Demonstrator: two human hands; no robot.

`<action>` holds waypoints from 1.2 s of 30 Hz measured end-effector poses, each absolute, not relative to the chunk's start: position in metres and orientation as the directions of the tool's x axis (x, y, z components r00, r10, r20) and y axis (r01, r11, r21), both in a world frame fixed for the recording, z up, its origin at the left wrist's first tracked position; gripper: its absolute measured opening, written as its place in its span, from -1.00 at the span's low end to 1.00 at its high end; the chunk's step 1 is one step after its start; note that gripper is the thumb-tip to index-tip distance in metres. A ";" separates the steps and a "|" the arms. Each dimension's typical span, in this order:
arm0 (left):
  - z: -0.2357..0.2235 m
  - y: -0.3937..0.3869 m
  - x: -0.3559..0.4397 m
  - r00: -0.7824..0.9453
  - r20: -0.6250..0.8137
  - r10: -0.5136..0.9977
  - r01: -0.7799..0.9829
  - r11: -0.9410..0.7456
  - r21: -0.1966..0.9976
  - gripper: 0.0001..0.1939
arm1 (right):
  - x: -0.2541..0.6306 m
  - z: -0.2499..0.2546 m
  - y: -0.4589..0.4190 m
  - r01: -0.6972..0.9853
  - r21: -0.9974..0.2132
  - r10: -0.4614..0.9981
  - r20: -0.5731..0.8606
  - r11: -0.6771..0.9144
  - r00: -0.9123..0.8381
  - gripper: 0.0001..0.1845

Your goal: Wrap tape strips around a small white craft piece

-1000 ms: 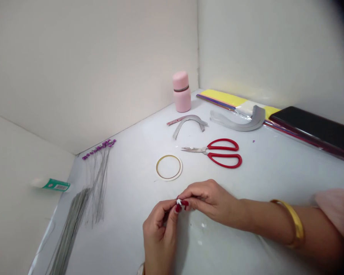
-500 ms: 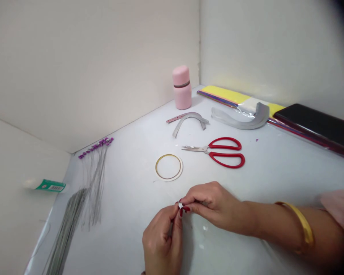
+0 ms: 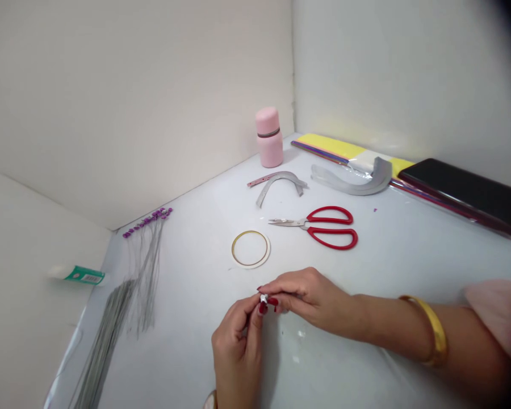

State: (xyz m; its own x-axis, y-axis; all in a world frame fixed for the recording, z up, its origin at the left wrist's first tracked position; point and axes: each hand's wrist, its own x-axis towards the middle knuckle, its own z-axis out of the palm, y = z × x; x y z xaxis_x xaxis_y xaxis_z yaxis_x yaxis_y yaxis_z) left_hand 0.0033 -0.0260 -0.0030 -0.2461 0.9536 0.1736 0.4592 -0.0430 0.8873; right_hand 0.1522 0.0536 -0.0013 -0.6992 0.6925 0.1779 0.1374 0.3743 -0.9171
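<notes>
Tiny white piece (image 3: 263, 298) is held at lower centre of the frame, pinched between the fingertips (image 3: 262, 308) of the left hand (image 3: 237, 349) and the right hand (image 3: 310, 295), which are brought close together. A gold bangle (image 3: 436, 332) is worn on the right forearm. Red-handled scissors (image 3: 313, 227) are laid above the hands, just beside a gold-edged tape ring (image 3: 250, 249). Grey strips (image 3: 279, 184) and a pink bottle (image 3: 268, 138) are seen at upper centre, while purple-beaded wires (image 3: 147, 222) are spread at left, near a bundle of grey wires (image 3: 106, 335).
</notes>
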 end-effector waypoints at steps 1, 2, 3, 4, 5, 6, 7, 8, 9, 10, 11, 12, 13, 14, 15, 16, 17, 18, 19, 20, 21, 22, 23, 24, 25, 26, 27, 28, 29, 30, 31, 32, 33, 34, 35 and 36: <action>-0.002 -0.026 0.004 -0.244 0.158 0.957 0.457 -0.030 0.889 -0.84 | 0.152 -0.001 0.053 0.137 -0.924 0.698 0.167 0.357 -0.696 -0.76; -0.001 -0.026 0.004 -0.239 0.136 0.961 0.455 -0.013 0.891 -0.83 | 0.152 -0.001 0.053 0.135 -0.937 0.707 0.143 0.322 -0.692 -0.77; -0.001 -0.026 0.004 -0.231 0.115 0.966 0.454 0.003 0.891 -0.82 | 0.151 0.000 0.053 0.130 -0.954 0.716 0.110 0.271 -0.689 -0.79; 0.000 -0.026 0.004 -0.222 0.096 0.970 0.455 0.016 0.890 -0.81 | 0.151 0.000 0.053 0.124 -0.970 0.724 0.068 0.209 -0.687 -0.80; 0.001 -0.025 0.004 -0.212 0.083 0.974 0.455 0.023 0.890 -0.80 | 0.150 0.001 0.052 0.121 -0.983 0.727 0.017 0.137 -0.686 -0.82; 0.001 -0.025 0.004 -0.200 0.072 0.977 0.453 0.027 0.891 -0.79 | 0.149 0.002 0.052 0.120 -0.991 0.726 -0.038 0.062 -0.687 -0.82; 0.001 -0.025 0.004 -0.193 0.063 0.979 0.450 0.031 0.893 -0.78 | 0.149 0.003 0.052 0.121 -0.993 0.721 -0.089 -0.008 -0.687 -0.82; 0.001 -0.025 0.003 -0.194 0.052 0.980 0.442 0.040 0.896 -0.78 | 0.148 0.003 0.052 0.121 -0.990 0.712 -0.136 -0.072 -0.689 -0.82; 0.001 -0.024 0.002 -0.198 0.039 0.979 0.429 0.051 0.902 -0.80 | 0.148 0.004 0.052 0.118 -0.985 0.700 -0.175 -0.130 -0.692 -0.81; 0.000 -0.024 0.001 -0.203 0.033 0.979 0.414 0.055 0.909 -0.83 | 0.147 0.004 0.052 0.111 -0.977 0.686 -0.206 -0.180 -0.697 -0.80; -0.001 -0.024 0.001 -0.203 0.033 0.979 0.401 0.052 0.915 -0.85 | 0.147 0.004 0.053 0.101 -0.970 0.671 -0.227 -0.222 -0.706 -0.79; -0.001 -0.024 0.000 -0.193 0.038 0.980 0.388 0.041 0.921 -0.86 | 0.147 0.003 0.053 0.090 -0.962 0.652 -0.243 -0.258 -0.718 -0.77; -0.002 -0.023 -0.001 -0.178 0.040 0.983 0.374 0.030 0.927 -0.85 | 0.147 0.002 0.054 0.079 -0.954 0.633 -0.253 -0.290 -0.732 -0.75; -0.002 -0.023 -0.002 -0.160 0.035 0.987 0.357 0.025 0.934 -0.84 | 0.147 0.001 0.055 0.070 -0.947 0.614 -0.257 -0.312 -0.746 -0.73; -0.002 -0.022 -0.003 -0.147 0.020 0.989 0.337 0.031 0.941 -0.83 | 0.147 0.000 0.055 0.063 -0.944 0.600 -0.257 -0.325 -0.757 -0.71; -0.002 -0.022 -0.003 -0.140 -0.004 0.990 0.315 0.049 0.948 -0.82 | 0.147 -0.001 0.055 0.058 -0.942 0.592 -0.255 -0.331 -0.765 -0.69; -0.001 -0.021 -0.003 -0.141 -0.031 0.990 0.296 0.072 0.953 -0.81 | 0.146 -0.001 0.055 0.055 -0.942 0.591 -0.253 -0.331 -0.766 -0.68; -0.001 -0.021 -0.003 -0.144 -0.046 0.988 0.284 0.086 0.955 -0.80 | 0.146 -0.002 0.055 0.054 -0.943 0.596 -0.252 -0.328 -0.762 -0.68; 0.000 -0.020 -0.003 -0.149 -0.051 0.988 0.281 0.091 0.955 -0.80 | 0.146 -0.002 0.055 0.054 -0.944 0.603 -0.251 -0.325 -0.758 -0.67; 0.001 -0.020 -0.002 -0.150 -0.049 0.987 0.283 0.090 0.955 -0.80 | 0.146 -0.003 0.055 0.052 -0.945 0.607 -0.249 -0.323 -0.755 -0.67; 0.002 -0.020 -0.002 -0.153 -0.046 0.987 0.286 0.089 0.954 -0.79 | 0.146 -0.003 0.054 0.048 -0.945 0.610 -0.246 -0.322 -0.753 -0.66; 0.002 -0.020 -0.002 -0.151 -0.047 0.987 0.282 0.089 0.955 -0.79 | 0.146 -0.003 0.054 0.042 -0.945 0.614 -0.244 -0.324 -0.751 -0.65; 0.002 -0.021 -0.001 -0.145 -0.051 0.988 0.269 0.089 0.959 -0.79 | 0.146 -0.002 0.054 0.037 -0.944 0.616 -0.243 -0.328 -0.750 -0.65; 0.002 -0.021 -0.001 -0.135 -0.056 0.989 0.251 0.089 0.964 -0.79 | 0.146 -0.002 0.054 0.031 -0.943 0.617 -0.243 -0.333 -0.748 -0.64; 0.000 -0.021 -0.001 -0.126 -0.059 0.990 0.233 0.087 0.969 -0.80 | 0.146 -0.002 0.054 0.025 -0.940 0.617 -0.242 -0.339 -0.749 -0.64; -0.001 -0.022 -0.001 -0.118 -0.056 0.991 0.224 0.082 0.971 -0.81 | 0.146 -0.002 0.054 0.018 -0.939 0.616 -0.241 -0.344 -0.750 -0.63; -0.003 -0.022 -0.001 -0.117 -0.048 0.992 0.226 0.073 0.971 -0.82 | 0.146 -0.001 0.055 0.013 -0.938 0.614 -0.238 -0.348 -0.752 -0.63; -0.004 -0.022 -0.001 -0.121 -0.036 0.992 0.240 0.064 0.969 -0.83 | 0.146 -0.001 0.055 0.009 -0.937 0.610 -0.235 -0.350 -0.757 -0.62; -0.005 -0.022 -0.001 -0.128 -0.017 0.992 0.262 0.050 0.964 -0.83 | 0.146 -0.001 0.055 0.006 -0.937 0.607 -0.230 -0.348 -0.760 -0.62; -0.005 -0.023 -0.001 -0.132 0.008 0.991 0.288 0.030 0.957 -0.84 | 0.145 -0.001 0.055 0.008 -0.940 0.609 -0.228 -0.342 -0.760 -0.62; -0.005 -0.023 0.000 -0.129 0.031 0.991 0.314 0.011 0.949 -0.84 | 0.145 -0.001 0.054 0.013 -0.943 0.612 -0.226 -0.333 -0.758 -0.63; -0.004 -0.024 0.001 -0.129 0.054 0.990 0.337 -0.007 0.941 -0.84 | 0.145 -0.001 0.053 0.021 -0.946 0.617 -0.228 -0.323 -0.753 -0.63; -0.002 -0.025 0.002 -0.125 0.074 0.989 0.362 -0.024 0.932 -0.84 | 0.145 -0.001 0.052 0.032 -0.948 0.622 -0.232 -0.315 -0.748 -0.64; -0.001 -0.025 0.003 -0.120 0.094 0.988 0.391 -0.040 0.919 -0.83 | 0.144 -0.001 0.051 0.043 -0.950 0.626 -0.236 -0.308 -0.743 -0.65; 0.001 -0.026 0.004 -0.116 0.111 0.987 0.424 -0.052 0.904 -0.83 | 0.144 -0.001 0.050 0.054 -0.953 0.627 -0.239 -0.299 -0.741 -0.65; 0.002 -0.027 0.004 -0.111 0.126 0.986 0.454 -0.063 0.889 -0.83 | 0.144 -0.001 0.049 0.063 -0.955 0.627 -0.238 -0.289 -0.741 -0.65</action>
